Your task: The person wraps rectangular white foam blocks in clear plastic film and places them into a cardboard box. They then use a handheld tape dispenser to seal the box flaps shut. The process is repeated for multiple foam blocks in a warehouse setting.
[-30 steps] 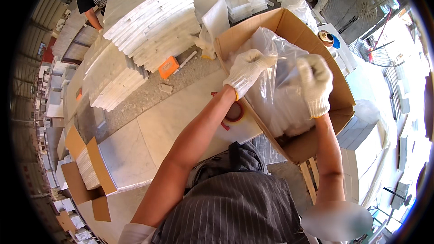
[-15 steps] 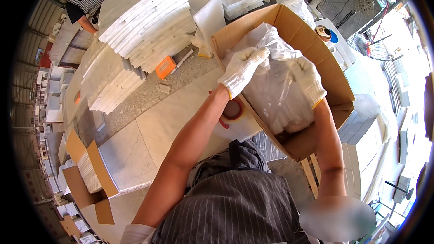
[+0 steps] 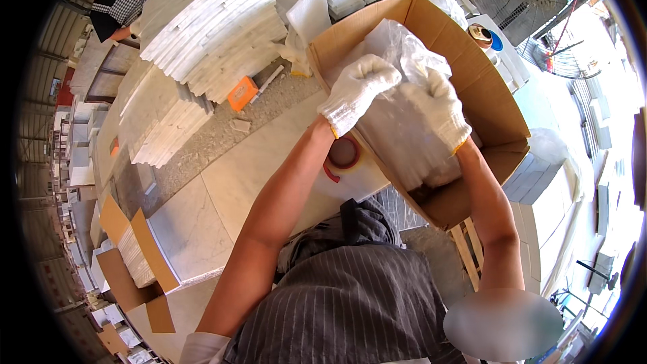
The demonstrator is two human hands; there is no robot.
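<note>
A clear plastic bag (image 3: 404,138) stands inside an open cardboard box (image 3: 495,74), with pale contents that I can only make out dimly. Over the box, my left hand (image 3: 360,91), in a white knitted glove, is closed with its fingertips pinching the bag's plastic. My right hand (image 3: 439,111), gloved the same way, is closed on the plastic a short way to the right. The gathered top of the bag bunches up between and beyond both hands. Beside the box's near left edge, a roll of red tape (image 3: 343,154) lies on the marble slab.
Tall stacks of white stone slabs (image 3: 209,34) rise at the far left. An orange box (image 3: 242,93) and a white stick lie near them. Another open cardboard box (image 3: 156,251) stands at lower left. A co-worker (image 3: 121,0) is at the upper left; a large fan (image 3: 532,0) is at upper right.
Both hands have drawn closer together over the bag, the right one shifting left. The plastic's top has folded inward. The co-worker's arm has moved a little.
</note>
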